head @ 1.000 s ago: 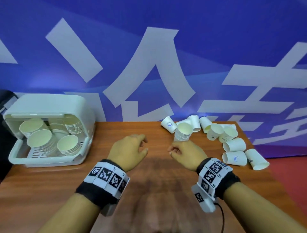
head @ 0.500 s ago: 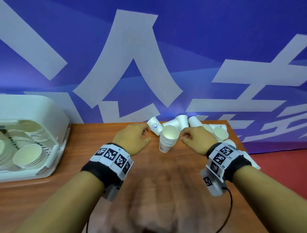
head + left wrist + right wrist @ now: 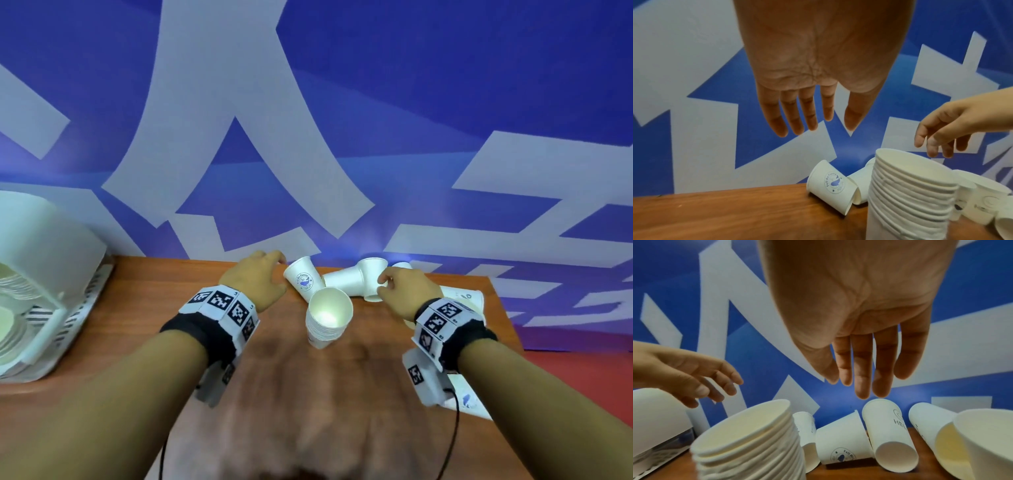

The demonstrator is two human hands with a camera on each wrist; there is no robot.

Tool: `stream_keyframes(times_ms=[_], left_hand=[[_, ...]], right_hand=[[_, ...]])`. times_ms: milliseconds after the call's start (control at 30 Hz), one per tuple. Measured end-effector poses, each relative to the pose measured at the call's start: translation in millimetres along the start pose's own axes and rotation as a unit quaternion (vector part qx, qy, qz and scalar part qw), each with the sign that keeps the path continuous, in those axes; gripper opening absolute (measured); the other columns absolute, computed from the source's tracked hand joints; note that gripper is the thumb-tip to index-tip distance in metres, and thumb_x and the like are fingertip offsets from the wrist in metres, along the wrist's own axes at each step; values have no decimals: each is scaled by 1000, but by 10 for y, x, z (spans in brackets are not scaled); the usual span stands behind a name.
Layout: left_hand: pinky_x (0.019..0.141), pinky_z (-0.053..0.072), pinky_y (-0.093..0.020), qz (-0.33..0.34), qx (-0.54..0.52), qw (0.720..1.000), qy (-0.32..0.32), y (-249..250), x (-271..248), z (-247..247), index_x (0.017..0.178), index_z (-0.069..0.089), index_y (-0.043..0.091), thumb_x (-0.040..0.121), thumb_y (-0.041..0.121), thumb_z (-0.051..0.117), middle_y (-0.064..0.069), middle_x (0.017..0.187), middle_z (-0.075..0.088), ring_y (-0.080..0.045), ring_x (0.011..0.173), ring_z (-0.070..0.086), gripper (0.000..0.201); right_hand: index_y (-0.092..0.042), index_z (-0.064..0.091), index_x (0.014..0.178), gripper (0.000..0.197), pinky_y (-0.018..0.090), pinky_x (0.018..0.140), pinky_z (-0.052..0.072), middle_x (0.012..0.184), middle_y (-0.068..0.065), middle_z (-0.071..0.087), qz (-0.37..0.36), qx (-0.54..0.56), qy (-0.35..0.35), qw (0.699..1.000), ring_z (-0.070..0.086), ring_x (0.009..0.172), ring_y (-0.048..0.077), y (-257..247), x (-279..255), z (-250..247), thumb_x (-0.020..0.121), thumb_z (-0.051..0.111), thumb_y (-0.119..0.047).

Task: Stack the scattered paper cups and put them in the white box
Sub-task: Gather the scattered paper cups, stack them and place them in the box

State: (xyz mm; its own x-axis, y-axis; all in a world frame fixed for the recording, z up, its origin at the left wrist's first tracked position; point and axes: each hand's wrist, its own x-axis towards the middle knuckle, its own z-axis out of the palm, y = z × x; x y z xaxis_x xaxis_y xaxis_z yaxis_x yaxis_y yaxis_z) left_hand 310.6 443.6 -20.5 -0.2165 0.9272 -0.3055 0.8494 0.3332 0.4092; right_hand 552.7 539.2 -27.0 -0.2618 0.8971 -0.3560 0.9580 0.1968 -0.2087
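Observation:
A tall stack of white paper cups (image 3: pixel 329 318) stands upright on the wooden table between my hands, also seen as the stack (image 3: pixel 908 199) and the stack (image 3: pixel 748 441). My left hand (image 3: pixel 270 270) hovers open beside a fallen cup with a blue logo (image 3: pixel 303 279); in the left wrist view the hand (image 3: pixel 818 123) holds nothing above that cup (image 3: pixel 832 185). My right hand (image 3: pixel 387 284) is open at a cup (image 3: pixel 371 277); whether it touches is unclear. From the right wrist, its fingers (image 3: pixel 861 386) hang just over lying cups (image 3: pixel 890 434).
The white box (image 3: pixel 51 253) stands at the table's left edge with cup stacks (image 3: pixel 7 325) inside. More loose cups (image 3: pixel 462 294) lie behind my right wrist near the table's right edge. A blue and white wall runs close behind the cups.
Both hands have moved forward past the stack to the scattered cups at the back. The view has swung right, so the white box now sits at the left border.

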Motion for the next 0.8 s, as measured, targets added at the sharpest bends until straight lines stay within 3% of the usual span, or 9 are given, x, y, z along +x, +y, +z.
stream_keyframes(times_ms=[133, 200, 300, 400, 567, 700, 800], left_hand=[[99, 42, -36, -32, -35, 999, -12, 8, 329, 69, 135, 38, 24, 87, 29, 60, -6, 133, 46, -24, 118, 49, 54], [99, 41, -36, -48, -38, 998, -23, 9, 501, 148, 137, 35, 24, 86, 28, 61, -8, 135, 44, -26, 119, 49, 58], [102, 39, -38, -59, -29, 997, -37, 4, 753, 308, 140, 31, 23, 85, 27, 62, -9, 137, 41, -28, 122, 46, 63], [103, 38, -37, -69, -36, 996, -45, 0, 936, 457, 140, 32, 21, 85, 25, 61, -8, 138, 41, -27, 125, 44, 63], [98, 41, -36, -93, -10, 993, -64, 14, 1113, 599, 130, 44, 18, 86, 21, 56, -8, 129, 47, -27, 117, 49, 46], [90, 46, -36, -91, 7, 993, -69, 32, 1163, 627, 114, 49, 16, 85, 18, 55, -9, 118, 53, -27, 105, 53, 29], [75, 44, -31, -78, 21, 995, -67, 46, 1134, 609, 98, 48, 17, 86, 15, 53, -7, 108, 59, -22, 91, 54, 13]], right_hand=[[-26, 47, 129, 42, 33, 90, 46, 116, 6, 61, 19, 46, -23, 998, 58, 102, 24, 26, 310, 164, 87, 50, -30], [-24, 40, 137, 50, 35, 96, 44, 123, 10, 58, 17, 42, -33, 998, 56, 109, 27, 8, 426, 277, 89, 51, -32], [-21, 34, 140, 53, 37, 95, 44, 127, 10, 56, 10, 42, -22, 999, 55, 113, 29, -18, 580, 403, 92, 49, -38], [-21, 38, 137, 49, 38, 92, 45, 125, 9, 57, 20, 51, -17, 998, 55, 111, 29, -29, 672, 465, 93, 46, -41], [-20, 50, 126, 38, 35, 92, 44, 121, 8, 59, 38, 48, -30, 998, 56, 109, 27, -23, 753, 518, 94, 46, -40], [-20, 58, 114, 27, 36, 91, 46, 113, 8, 61, 41, 66, -36, 996, 57, 103, 28, -26, 817, 540, 93, 48, -33], [-25, 57, 94, 8, 31, 84, 45, 104, 6, 62, 33, 91, -33, 995, 53, 90, 25, -26, 840, 571, 90, 50, -28]])
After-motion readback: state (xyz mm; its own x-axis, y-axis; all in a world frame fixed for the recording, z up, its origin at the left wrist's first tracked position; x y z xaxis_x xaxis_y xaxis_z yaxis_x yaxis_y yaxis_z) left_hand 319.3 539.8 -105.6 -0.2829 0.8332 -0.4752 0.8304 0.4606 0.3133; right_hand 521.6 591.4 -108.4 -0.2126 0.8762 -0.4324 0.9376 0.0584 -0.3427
